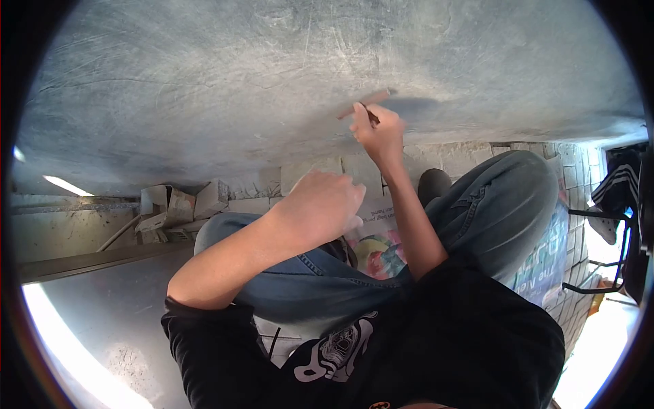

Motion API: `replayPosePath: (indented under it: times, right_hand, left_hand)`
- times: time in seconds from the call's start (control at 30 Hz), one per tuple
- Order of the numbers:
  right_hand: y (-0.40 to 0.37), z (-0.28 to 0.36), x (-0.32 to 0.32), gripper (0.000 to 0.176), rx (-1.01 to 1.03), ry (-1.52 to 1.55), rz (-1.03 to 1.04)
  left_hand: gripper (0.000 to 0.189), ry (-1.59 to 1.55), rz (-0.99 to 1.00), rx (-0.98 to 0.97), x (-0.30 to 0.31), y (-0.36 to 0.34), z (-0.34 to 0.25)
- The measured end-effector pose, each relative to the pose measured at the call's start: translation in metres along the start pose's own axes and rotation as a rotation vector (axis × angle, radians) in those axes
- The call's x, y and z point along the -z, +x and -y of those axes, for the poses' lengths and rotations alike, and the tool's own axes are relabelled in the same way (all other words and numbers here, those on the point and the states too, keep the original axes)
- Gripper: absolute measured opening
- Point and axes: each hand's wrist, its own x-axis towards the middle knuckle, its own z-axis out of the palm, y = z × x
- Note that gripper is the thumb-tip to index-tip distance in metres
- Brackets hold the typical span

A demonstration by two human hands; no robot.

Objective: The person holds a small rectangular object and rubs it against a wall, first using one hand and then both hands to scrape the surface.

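My right hand [383,133] is closed in a pinch around a thin reddish-brown strip [377,97]. It holds the strip at a slant against the lower part of a broad grey wall-like surface [272,75], which is scuffed and scratched. My left hand [321,204] is curled in front of my knee, lower and to the left of the right one. Its back faces up, so its palm and anything within its fingers are hidden.
My bent legs in jeans [501,201] rest over a printed sheet [381,252]. Broken grey blocks [167,204] lie on the left near a metal ledge [116,260]. At the right stand a black chair frame [593,290] and dark striped clothing [616,180].
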Motion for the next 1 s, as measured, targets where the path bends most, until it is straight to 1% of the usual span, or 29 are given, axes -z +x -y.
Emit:
replayPosePath:
  times: [0.03,0.1,0.13,0.23,0.3,0.37,0.4,0.47,0.5,0.57,0.6,0.67,0.7,0.77,0.8,0.87,0.9,0.97,1.0]
  right_hand:
    - [0.000,0.008,-0.003,0.025,-0.001,-0.004,0.000]
    - [0.002,0.017,-0.007,0.026,0.185,-0.117,-0.049]
    - [0.002,0.010,-0.007,0.026,0.188,-0.118,-0.048]
    - [-0.006,-0.050,-0.002,0.024,0.148,-0.206,-0.110]
    - [-0.015,-0.101,0.008,0.026,-0.163,0.026,-0.191]
    - [-0.026,-0.144,0.024,0.029,-0.447,0.160,-0.260]
    - [-0.028,-0.144,0.028,0.029,-0.439,0.158,-0.260]
    - [-0.035,-0.146,0.033,0.030,-0.496,0.208,-0.058]
    - [-0.031,-0.125,0.034,0.031,-0.498,0.173,0.189]
    - [-0.018,-0.074,0.033,0.031,-0.597,-0.077,0.888]
    - [-0.015,-0.056,0.028,0.031,-0.597,-0.079,0.890]
    - [-0.012,-0.026,0.019,0.025,-0.146,-0.292,1.071]
    - [-0.010,-0.011,0.017,0.025,-0.145,-0.293,1.073]
    - [-0.010,0.014,0.018,0.026,-0.147,-0.069,0.838]
    - [-0.009,0.018,0.020,0.026,-0.149,-0.069,0.840]
    - [-0.002,0.021,0.028,0.025,-0.037,-0.053,0.637]
    - [0.001,0.019,0.032,0.025,-0.034,-0.055,0.638]
    - [0.007,0.012,0.042,0.025,-0.056,-0.184,0.621]
    - [0.009,0.008,0.046,0.025,-0.054,-0.186,0.624]
  left_hand:
    - [0.030,0.021,-0.028,0.011,-0.001,-0.001,0.000]
    - [0.031,0.011,-0.037,-0.012,-0.001,-0.002,0.001]
    - [0.031,0.003,-0.046,-0.031,-0.001,-0.002,0.001]
    - [0.032,0.002,-0.086,-0.041,-0.003,-0.004,0.003]
    - [0.032,0.000,-0.071,-0.018,0.000,-0.004,0.001]
    - [0.032,0.003,-0.073,0.002,0.002,-0.004,-0.001]
    - [0.032,0.013,-0.062,0.006,0.001,-0.004,-0.001]
    - [0.032,0.018,-0.053,0.008,0.001,-0.004,0.000]
    - [0.032,0.014,-0.039,0.007,0.001,-0.003,0.000]
    - [0.032,0.014,-0.029,0.005,0.002,-0.002,0.002]
    - [0.032,0.005,-0.056,-0.007,0.001,-0.002,0.003]
    - [0.031,-0.009,-0.079,-0.016,-0.001,-0.004,0.004]
    - [0.032,-0.005,-0.061,0.002,0.000,-0.004,0.005]
    - [0.032,-0.003,-0.043,0.020,0.001,-0.004,0.004]
    - [0.032,-0.008,-0.047,0.027,0.001,-0.005,0.003]
    - [0.032,-0.012,-0.053,0.033,0.002,-0.007,0.001]
    - [0.032,-0.004,-0.051,0.031,0.002,-0.007,0.001]
    - [0.032,0.003,-0.053,0.029,0.001,-0.007,0.002]
    - [0.030,0.010,-0.082,0.007,-0.001,-0.006,0.003]
